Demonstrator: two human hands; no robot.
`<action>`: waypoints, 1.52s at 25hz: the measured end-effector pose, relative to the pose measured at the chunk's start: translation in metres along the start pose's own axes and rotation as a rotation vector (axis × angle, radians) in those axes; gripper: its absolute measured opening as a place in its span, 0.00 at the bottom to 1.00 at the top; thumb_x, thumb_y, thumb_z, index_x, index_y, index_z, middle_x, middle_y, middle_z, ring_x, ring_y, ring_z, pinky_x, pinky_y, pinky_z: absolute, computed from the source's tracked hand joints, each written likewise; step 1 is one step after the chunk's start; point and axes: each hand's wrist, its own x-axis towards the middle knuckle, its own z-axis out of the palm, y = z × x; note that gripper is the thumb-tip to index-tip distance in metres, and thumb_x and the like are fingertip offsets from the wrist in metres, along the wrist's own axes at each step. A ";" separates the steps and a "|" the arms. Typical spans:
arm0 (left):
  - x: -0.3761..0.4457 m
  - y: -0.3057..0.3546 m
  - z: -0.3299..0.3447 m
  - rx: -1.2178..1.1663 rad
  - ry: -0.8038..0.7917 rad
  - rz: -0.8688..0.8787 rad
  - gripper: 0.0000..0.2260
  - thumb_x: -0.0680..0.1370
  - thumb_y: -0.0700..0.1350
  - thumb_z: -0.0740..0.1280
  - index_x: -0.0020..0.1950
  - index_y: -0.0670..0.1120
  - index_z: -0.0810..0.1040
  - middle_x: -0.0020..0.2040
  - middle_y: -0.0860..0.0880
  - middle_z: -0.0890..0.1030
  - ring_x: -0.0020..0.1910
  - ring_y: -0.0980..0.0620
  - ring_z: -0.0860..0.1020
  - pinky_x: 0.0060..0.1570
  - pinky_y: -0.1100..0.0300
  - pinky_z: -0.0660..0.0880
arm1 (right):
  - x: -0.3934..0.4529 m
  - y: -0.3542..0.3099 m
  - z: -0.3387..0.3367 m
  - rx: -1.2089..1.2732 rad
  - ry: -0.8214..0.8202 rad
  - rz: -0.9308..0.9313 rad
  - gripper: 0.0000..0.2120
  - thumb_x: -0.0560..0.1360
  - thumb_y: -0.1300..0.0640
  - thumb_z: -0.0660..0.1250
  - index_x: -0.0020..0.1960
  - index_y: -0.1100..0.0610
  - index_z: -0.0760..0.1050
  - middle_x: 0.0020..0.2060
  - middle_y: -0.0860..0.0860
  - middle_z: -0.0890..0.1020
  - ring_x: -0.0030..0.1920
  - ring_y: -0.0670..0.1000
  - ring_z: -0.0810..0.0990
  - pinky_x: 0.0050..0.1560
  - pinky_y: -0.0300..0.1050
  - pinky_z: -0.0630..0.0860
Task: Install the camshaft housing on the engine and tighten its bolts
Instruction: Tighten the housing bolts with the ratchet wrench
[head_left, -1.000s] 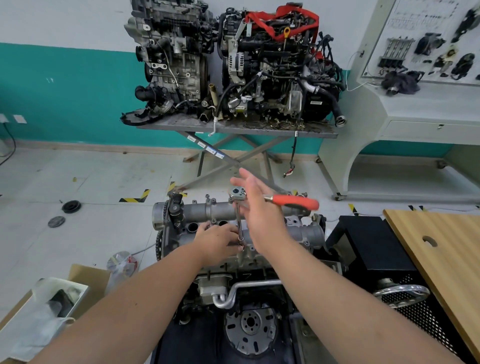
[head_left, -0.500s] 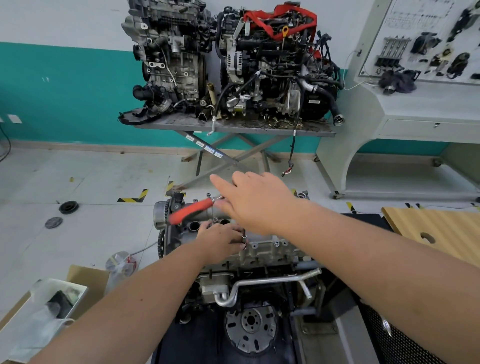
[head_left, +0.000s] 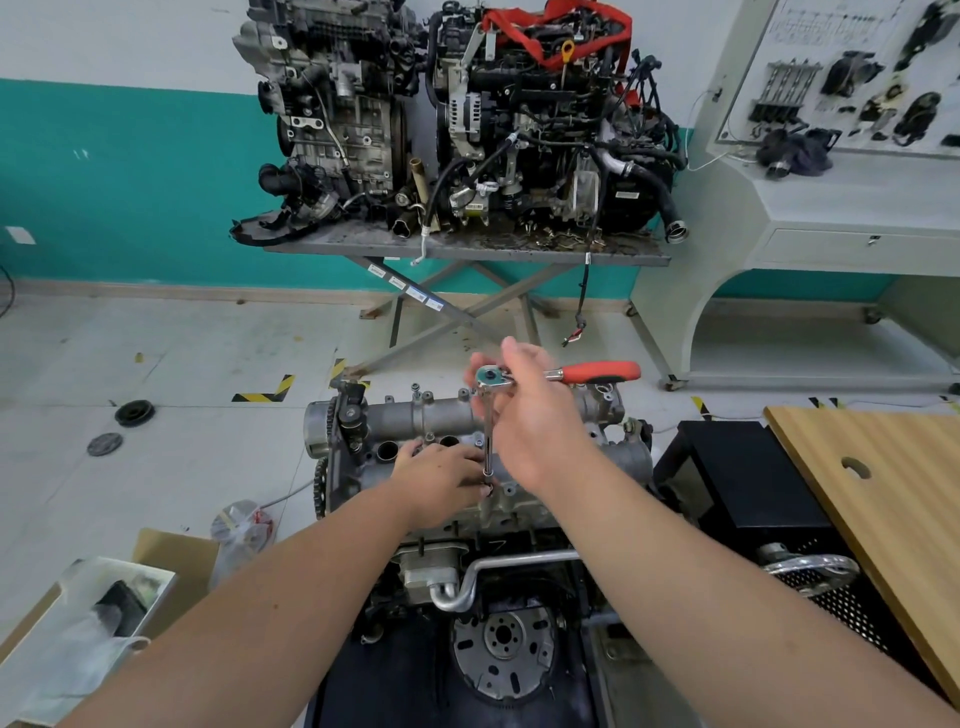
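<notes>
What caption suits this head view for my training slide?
Right hand turns a red-handled ratchet on a camshaft housing bolt while the left hand steadies the extension.

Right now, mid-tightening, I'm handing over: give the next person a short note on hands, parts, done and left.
Right hand grips the ratchet near its head, red handle pointing right.
Left hand steadies the base of the extension, which stands upright on a near-side bolt.
Camshaft housing is seated on the engine.
Left: finish this bolt, then the rest; which are already tight cannot be told.
</notes>
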 end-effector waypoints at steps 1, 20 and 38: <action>0.000 0.000 0.000 0.006 -0.001 0.002 0.12 0.81 0.60 0.60 0.55 0.61 0.82 0.62 0.65 0.72 0.65 0.53 0.71 0.72 0.43 0.50 | -0.001 0.007 -0.004 -0.194 -0.020 -0.120 0.08 0.82 0.45 0.60 0.55 0.42 0.77 0.50 0.43 0.84 0.52 0.44 0.81 0.53 0.43 0.76; -0.006 0.007 -0.007 0.046 0.015 0.024 0.13 0.83 0.58 0.59 0.63 0.62 0.80 0.70 0.63 0.71 0.70 0.52 0.67 0.69 0.55 0.48 | 0.002 -0.049 0.003 -2.036 -0.751 -0.821 0.24 0.84 0.45 0.47 0.79 0.49 0.58 0.57 0.49 0.74 0.54 0.51 0.72 0.57 0.50 0.69; -0.005 0.003 -0.004 -0.015 0.002 0.008 0.11 0.82 0.58 0.60 0.59 0.65 0.80 0.62 0.67 0.72 0.67 0.54 0.69 0.72 0.43 0.50 | -0.004 0.014 -0.002 -0.366 -0.072 -0.207 0.11 0.83 0.47 0.59 0.58 0.37 0.79 0.56 0.42 0.82 0.57 0.41 0.79 0.58 0.44 0.76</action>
